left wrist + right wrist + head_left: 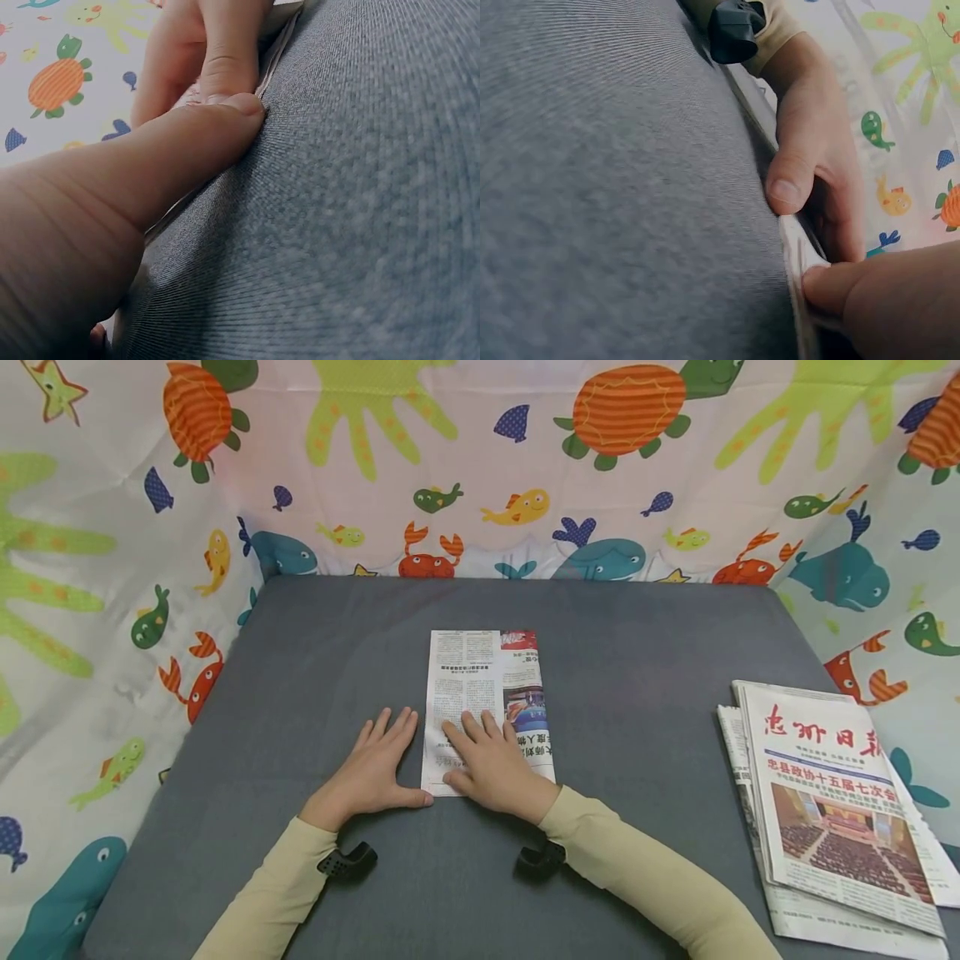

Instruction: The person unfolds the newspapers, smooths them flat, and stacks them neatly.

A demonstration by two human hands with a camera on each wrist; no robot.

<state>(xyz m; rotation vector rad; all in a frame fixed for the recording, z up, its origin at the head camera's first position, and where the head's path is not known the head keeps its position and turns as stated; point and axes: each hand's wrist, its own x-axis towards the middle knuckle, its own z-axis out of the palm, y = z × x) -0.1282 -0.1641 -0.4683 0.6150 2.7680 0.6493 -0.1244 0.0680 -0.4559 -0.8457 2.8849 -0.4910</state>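
A folded newspaper (467,672) lies on the grey tabletop, with a narrow upright strip of printed text on top and a coloured photo at its right side. Spread flat, my right hand (498,772) rests on its lower half. My left hand (367,777) lies beside the left edge, fingers extended, its thumb reaching the lower left corner. In the right wrist view, the paper's edge (793,259) shows as thin layers under my right thumb (870,296), with my left hand (814,135) just beyond. My left thumb (180,150) fills much of the left wrist view.
A stack of newspapers (817,752) sits at the right side of the grey table (637,693). A curtain (465,460) printed with sea animals hangs behind and along both sides. Black wrist-worn devices (351,860) are on both forearms.
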